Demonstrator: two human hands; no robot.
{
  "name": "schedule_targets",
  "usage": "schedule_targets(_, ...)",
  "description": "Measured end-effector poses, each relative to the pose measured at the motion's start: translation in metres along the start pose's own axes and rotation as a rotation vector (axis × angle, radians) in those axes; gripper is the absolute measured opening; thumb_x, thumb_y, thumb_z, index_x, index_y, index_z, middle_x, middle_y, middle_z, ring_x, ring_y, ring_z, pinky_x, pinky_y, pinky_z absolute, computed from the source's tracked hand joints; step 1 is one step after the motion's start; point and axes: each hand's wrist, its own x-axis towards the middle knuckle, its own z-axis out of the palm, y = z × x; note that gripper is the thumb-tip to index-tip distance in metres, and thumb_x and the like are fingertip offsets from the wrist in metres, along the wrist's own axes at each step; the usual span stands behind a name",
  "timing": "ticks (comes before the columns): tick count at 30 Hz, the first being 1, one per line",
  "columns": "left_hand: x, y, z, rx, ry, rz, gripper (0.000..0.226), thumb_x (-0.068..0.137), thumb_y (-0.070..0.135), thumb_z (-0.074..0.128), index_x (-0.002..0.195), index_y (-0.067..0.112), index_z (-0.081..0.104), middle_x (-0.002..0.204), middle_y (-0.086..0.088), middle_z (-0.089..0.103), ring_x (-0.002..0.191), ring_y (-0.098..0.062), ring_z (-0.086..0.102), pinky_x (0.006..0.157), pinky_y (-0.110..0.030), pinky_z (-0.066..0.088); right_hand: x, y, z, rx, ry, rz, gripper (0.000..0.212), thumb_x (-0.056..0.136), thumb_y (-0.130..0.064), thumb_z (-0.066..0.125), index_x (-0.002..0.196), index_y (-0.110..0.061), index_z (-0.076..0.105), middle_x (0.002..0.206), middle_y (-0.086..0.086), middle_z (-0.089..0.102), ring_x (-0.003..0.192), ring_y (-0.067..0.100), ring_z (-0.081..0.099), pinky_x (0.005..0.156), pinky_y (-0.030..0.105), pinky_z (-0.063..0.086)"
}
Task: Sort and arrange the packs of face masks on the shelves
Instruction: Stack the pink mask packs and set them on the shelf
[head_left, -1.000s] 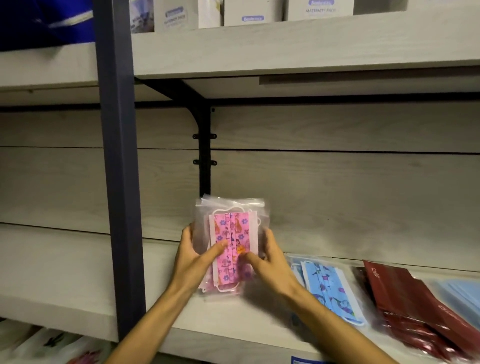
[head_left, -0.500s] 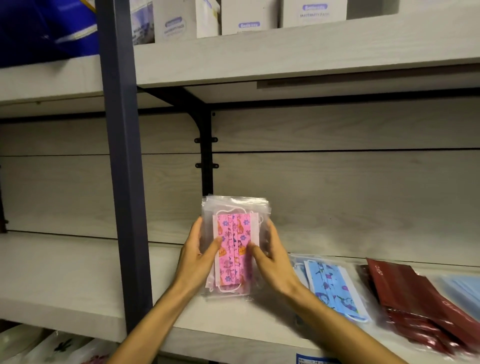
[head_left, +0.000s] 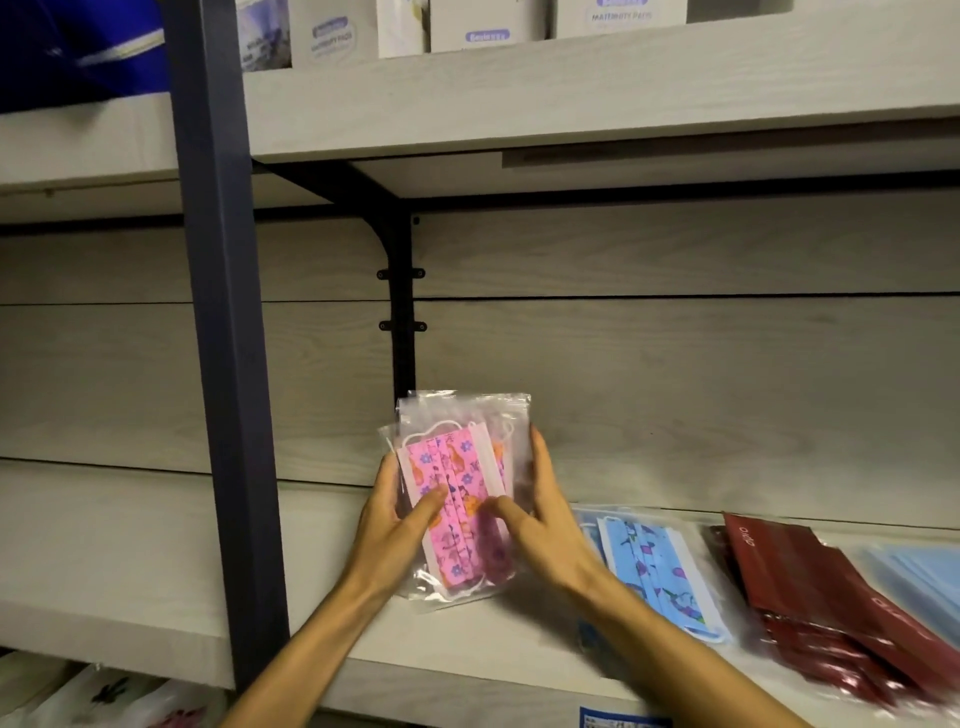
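Observation:
A stack of clear packs with pink patterned face masks (head_left: 457, 467) stands on the middle shelf (head_left: 130, 545), tilted back toward the wall. My left hand (head_left: 397, 530) grips its left edge, thumb on the front. Gripping the right edge is my right hand (head_left: 540, 525), with its thumb pressed on the front too. To the right lie a pack of blue patterned masks (head_left: 657, 571), a pile of dark red packs (head_left: 821, 597) and plain light blue packs (head_left: 924, 577).
A dark metal upright (head_left: 228, 364) stands just left of my hands, with a black bracket (head_left: 402, 312) behind the packs. White boxes (head_left: 488, 23) line the upper shelf beside a blue bag (head_left: 78, 47). Plastic bags (head_left: 98, 696) show below at bottom left.
The pink packs stay between both hands, and their top has tipped slightly left. The view has shifted, so the shelf sits a little lower and further right in frame.

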Motion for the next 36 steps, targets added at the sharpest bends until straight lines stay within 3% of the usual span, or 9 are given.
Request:
schedule_targets(6,0.004,0.013,0.008,-0.070,0.100,0.096,0.046,0.089,0.012,0.070,0.131,0.020,0.051,0.116,-0.002,0.073,0.102,-0.020,0.073,0.077,-0.040,0.063,-0.004,-0.002,0.004,0.040,0.076,-0.089,0.064,0.103,-0.013,0.052,0.144,-0.044,0.015,0.119,-0.047,0.056,0.118,-0.010,0.058,0.093,0.015,0.052)
schedule_targets(12,-0.004,0.010,0.008,-0.090,0.065,0.030,0.048,0.084,0.027,0.071,0.126,0.029,0.050,0.115,-0.007,0.073,0.095,-0.025,0.075,0.075,-0.043,0.063,-0.001,0.006,0.001,0.064,0.104,-0.001,0.065,0.099,-0.012,0.059,0.146,-0.039,0.023,0.136,-0.013,0.055,0.117,-0.003,0.061,0.094,0.021,0.055)
schedule_targets(15,-0.008,0.011,0.008,-0.083,0.038,0.023,0.042,0.089,0.036,0.063,0.126,0.046,0.047,0.115,0.011,0.072,0.100,-0.019,0.074,0.076,-0.038,0.063,-0.001,0.006,0.002,0.090,0.090,0.001,0.063,0.099,-0.023,0.057,0.150,-0.036,0.024,0.136,-0.009,0.061,0.119,0.009,0.064,0.096,0.034,0.056)
schedule_targets(18,-0.012,0.014,0.007,-0.093,0.031,0.050,0.046,0.095,0.029,0.057,0.127,0.056,0.040,0.109,0.028,0.070,0.100,-0.007,0.072,0.073,-0.027,0.061,-0.005,0.002,0.004,0.097,0.076,-0.057,0.057,0.101,-0.020,0.053,0.142,-0.047,0.025,0.126,-0.027,0.064,0.119,0.010,0.064,0.098,0.033,0.055)
schedule_targets(22,-0.018,0.012,0.003,-0.107,0.027,0.031,0.058,0.095,0.023,0.058,0.142,0.049,0.034,0.122,0.013,0.068,0.106,-0.007,0.070,0.074,-0.026,0.061,-0.011,-0.006,0.007,0.118,0.082,-0.101,0.059,0.104,-0.006,0.047,0.142,-0.044,0.024,0.123,-0.029,0.064,0.117,0.011,0.066,0.091,0.023,0.055)
schedule_targets(26,-0.016,0.008,-0.002,-0.088,0.026,-0.078,0.045,0.095,0.023,0.061,0.135,0.038,0.046,0.117,0.002,0.072,0.104,-0.018,0.072,0.073,-0.032,0.062,-0.013,-0.017,0.005,0.254,0.014,0.066,0.057,0.101,-0.002,0.051,0.146,-0.031,0.030,0.113,-0.006,0.072,0.102,0.014,0.073,0.073,0.026,0.060)
schedule_targets(31,-0.008,0.022,-0.002,-0.050,0.028,-0.179,0.022,0.098,0.018,0.062,0.120,0.016,0.064,0.111,-0.008,0.076,0.096,-0.024,0.075,0.076,-0.041,0.063,-0.010,-0.017,0.012,0.650,0.095,0.292,0.038,0.103,0.001,0.045,0.134,-0.021,0.048,0.114,0.015,0.073,0.099,0.035,0.073,0.075,0.046,0.061)
schedule_targets(34,0.004,0.025,-0.006,-0.141,-0.004,-0.375,0.032,0.096,0.023,0.065,0.123,0.006,0.062,0.106,-0.018,0.075,0.099,-0.035,0.073,0.091,-0.055,0.056,0.005,-0.011,0.003,0.498,0.123,0.386,0.028,0.101,-0.006,0.056,0.127,-0.011,0.046,0.093,0.015,0.077,0.084,0.029,0.076,0.069,0.037,0.062)
schedule_targets(36,0.009,0.019,-0.010,-0.063,-0.027,-0.504,0.036,0.093,0.026,0.068,0.121,0.005,0.063,0.100,-0.019,0.076,0.093,-0.035,0.074,0.085,-0.048,0.059,0.009,-0.006,-0.005,0.256,0.095,0.410,0.014,0.100,-0.012,0.059,0.111,-0.014,0.051,0.076,0.007,0.077,0.065,0.017,0.074,0.053,0.026,0.057)
